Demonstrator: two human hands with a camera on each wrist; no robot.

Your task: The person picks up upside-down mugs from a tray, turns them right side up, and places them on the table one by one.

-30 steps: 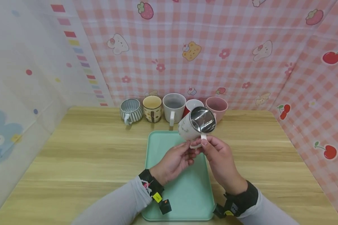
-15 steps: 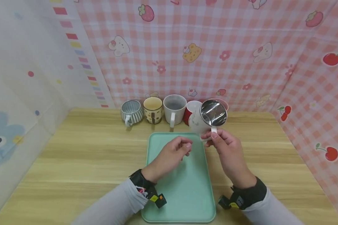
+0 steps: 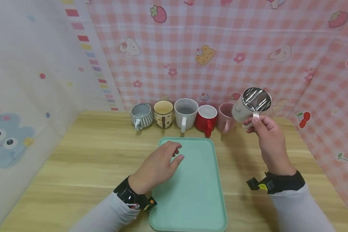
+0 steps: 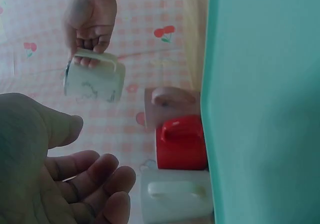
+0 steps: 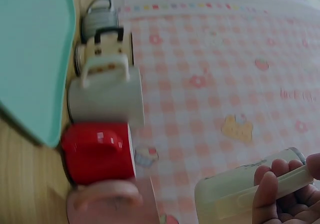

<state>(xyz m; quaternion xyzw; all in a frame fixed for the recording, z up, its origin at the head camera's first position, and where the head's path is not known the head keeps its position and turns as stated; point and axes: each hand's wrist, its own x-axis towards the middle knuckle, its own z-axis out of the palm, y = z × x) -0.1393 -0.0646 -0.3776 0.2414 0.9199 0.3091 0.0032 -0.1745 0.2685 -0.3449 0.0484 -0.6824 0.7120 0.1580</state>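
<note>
My right hand (image 3: pixel 271 141) grips the handle of a white mug (image 3: pixel 242 111) with a shiny metal inside and a faint printed pattern. The mug is held in the air, tilted with its mouth up toward the head camera, to the right of the pink mug (image 3: pixel 226 117). In the right wrist view the fingers (image 5: pixel 267 189) curl through the white handle. My left hand (image 3: pixel 158 164) hovers over the left part of the green tray (image 3: pixel 191 190), fingers loosely bent and thumb apart, holding nothing.
Along the back wall stands a row: a striped cup (image 3: pixel 142 117), a yellow patterned mug (image 3: pixel 163 116), a light grey mug (image 3: pixel 186 112), a red mug (image 3: pixel 204 124) and the pink one. A checked cloth (image 3: pixel 174 48) hangs close behind them; wooden table (image 3: pixel 75 167) surrounds the tray.
My right hand has carried the white mug from above the tray's back edge to the right and up. My left hand has let go of it and drawn back left.
</note>
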